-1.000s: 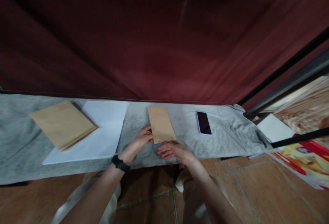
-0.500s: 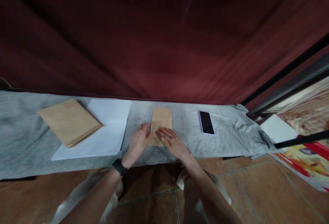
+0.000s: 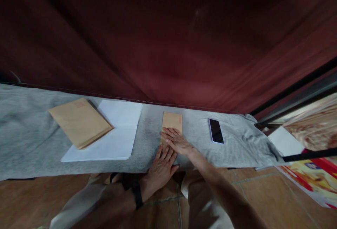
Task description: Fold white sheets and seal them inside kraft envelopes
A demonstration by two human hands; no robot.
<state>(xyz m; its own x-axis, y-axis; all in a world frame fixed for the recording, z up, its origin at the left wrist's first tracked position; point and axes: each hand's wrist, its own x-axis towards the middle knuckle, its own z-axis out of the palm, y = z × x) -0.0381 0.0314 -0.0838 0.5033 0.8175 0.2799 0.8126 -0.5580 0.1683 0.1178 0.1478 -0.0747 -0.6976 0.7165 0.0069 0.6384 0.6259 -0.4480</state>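
Observation:
A brown paper envelope (image 3: 172,119) lies flat on the grey cloth, its long side pointing away from me and faint red print at its far right corner. Across its middle rests my right hand (image 3: 177,141), flat with fingers stretched to the left. My left hand (image 3: 162,166) is laid over the envelope's near end, fingers stretched forward and thumb out to the right; a black band circles that wrist. Both hands press from above, and neither is closed round anything. The lower part of the envelope is hidden beneath them.
To the left, a stack of brown envelopes (image 3: 80,122) lies askew on white paper sheets (image 3: 121,134). A phone (image 3: 216,130) with a pale purple case lies to the right. Grey cloth (image 3: 147,127) covers the narrow surface, and a dark red curtain (image 3: 163,64) hangs behind it.
My left hand has moved from the envelope's left edge to its near end and flattened there. My right hand remains on the envelope. The view has shifted slightly.

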